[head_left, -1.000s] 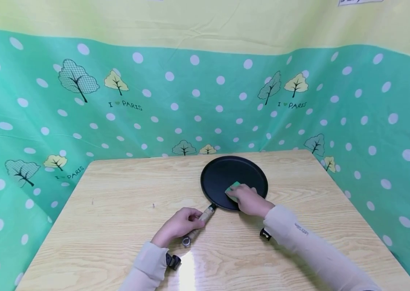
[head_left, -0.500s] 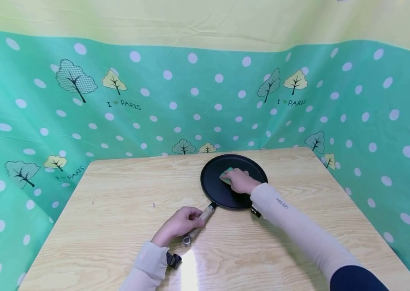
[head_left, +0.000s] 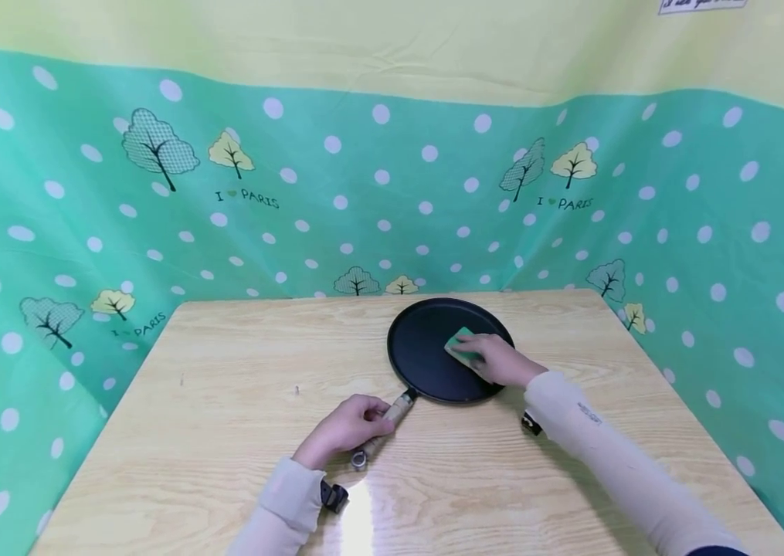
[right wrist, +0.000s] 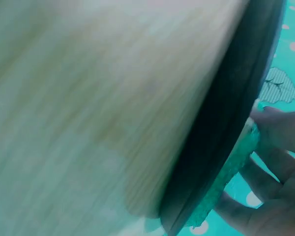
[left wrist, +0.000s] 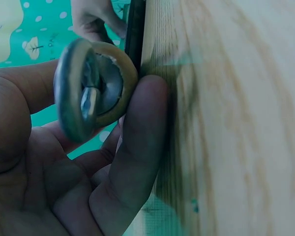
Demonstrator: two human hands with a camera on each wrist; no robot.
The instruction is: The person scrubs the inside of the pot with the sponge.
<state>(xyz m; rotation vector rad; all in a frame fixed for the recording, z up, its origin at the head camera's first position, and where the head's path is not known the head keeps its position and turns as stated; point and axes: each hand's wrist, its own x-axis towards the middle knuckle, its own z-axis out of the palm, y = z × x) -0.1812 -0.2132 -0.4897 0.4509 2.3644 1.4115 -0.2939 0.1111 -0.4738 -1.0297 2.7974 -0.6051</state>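
Note:
A round black flat pan (head_left: 426,351) lies on the wooden table, its handle (head_left: 400,407) pointing toward me and to the left. My left hand (head_left: 346,426) grips that handle between thumb and fingers; the metal ring (left wrist: 73,91) at its end shows large in the left wrist view. Over the pan's right half, my right hand (head_left: 499,361) holds a green sponge (head_left: 459,340) against the black surface. In the right wrist view the green sponge edge (right wrist: 226,179) sits between the fingers and the pan rim (right wrist: 211,118). The sponge's underside is hidden.
The light wood table (head_left: 239,363) reaches back to a green dotted cloth (head_left: 308,177) that hangs behind and on both sides. A small mark (head_left: 297,391) shows on the wood left of the pan.
The right hand and sponge moved up and left over the pan, then back to the right and slightly down. The left hand keeps its hold on the handle, and the pan stays in place.

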